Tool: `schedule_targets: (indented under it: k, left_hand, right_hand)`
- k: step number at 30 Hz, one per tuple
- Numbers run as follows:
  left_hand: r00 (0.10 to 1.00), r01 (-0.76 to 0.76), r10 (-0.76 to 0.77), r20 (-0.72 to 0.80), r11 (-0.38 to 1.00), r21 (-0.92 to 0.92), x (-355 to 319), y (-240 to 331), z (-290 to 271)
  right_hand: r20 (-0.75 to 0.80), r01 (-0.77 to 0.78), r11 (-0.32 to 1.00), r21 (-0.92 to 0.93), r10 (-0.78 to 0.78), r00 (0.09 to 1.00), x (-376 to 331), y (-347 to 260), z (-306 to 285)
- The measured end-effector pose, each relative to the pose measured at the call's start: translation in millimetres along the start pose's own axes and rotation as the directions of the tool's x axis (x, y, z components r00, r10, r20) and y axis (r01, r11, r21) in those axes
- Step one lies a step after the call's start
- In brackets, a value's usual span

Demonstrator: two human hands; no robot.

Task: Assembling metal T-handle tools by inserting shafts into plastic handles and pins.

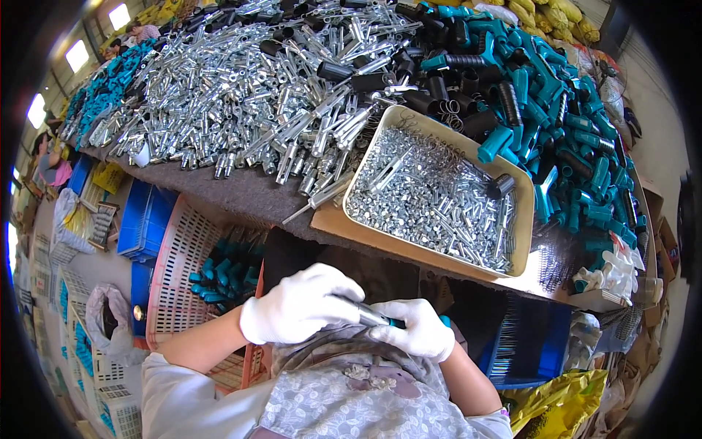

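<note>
Both my hands wear white gloves and meet close to my body, below the table edge. My left hand (298, 303) is closed around a silver metal tube (369, 316). My right hand (417, 329) grips the same piece at its teal plastic end (396, 323), which barely shows between the gloves. Straight ahead on the table lies a beige tray (521, 219) filled with small silver nuts and bolts.
A huge heap of silver metal tubes (241, 95) covers the table's left and middle. Teal plastic handles (578, 132) and black grips (446, 88) pile up at the right. A pink basket (179, 271) with teal parts stands at my left, blue crates (146, 223) beyond it, a blue bin (530, 344) at my right.
</note>
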State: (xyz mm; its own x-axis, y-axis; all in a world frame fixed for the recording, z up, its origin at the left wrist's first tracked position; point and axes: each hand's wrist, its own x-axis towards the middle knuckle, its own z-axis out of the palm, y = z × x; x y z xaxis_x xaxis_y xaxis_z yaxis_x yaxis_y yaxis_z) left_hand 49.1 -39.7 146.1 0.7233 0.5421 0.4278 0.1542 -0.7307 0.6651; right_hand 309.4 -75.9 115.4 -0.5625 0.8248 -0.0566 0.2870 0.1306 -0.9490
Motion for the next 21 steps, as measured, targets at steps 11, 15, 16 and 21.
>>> schedule_targets:
  k: [11,15,16,21]
  left_hand:
    - [0.998,-0.055,0.053,0.022,0.992,0.11,-1.8,7.5,3.4]
    - [0.999,0.016,-0.013,-0.042,0.997,0.075,-0.4,11.5,-1.2]
    - [0.981,0.19,-0.189,-0.046,0.982,0.018,2.7,15.8,-5.5]
    - [0.951,0.31,-0.31,0.008,0.949,-0.046,7.6,21.9,6.4]
  right_hand:
    - [0.014,-0.009,0.998,-0.067,0.01,1.0,-5.9,-10.8,-8.9]
    - [-0.005,0.051,0.993,-0.109,-0.052,0.999,-9.0,-7.5,-8.6]
    - [-0.043,0.042,0.986,-0.164,-0.05,0.998,-8.9,-8.4,-8.6]
    - [-0.121,0.102,0.945,-0.311,-0.146,0.982,-7.2,-2.5,-3.4]
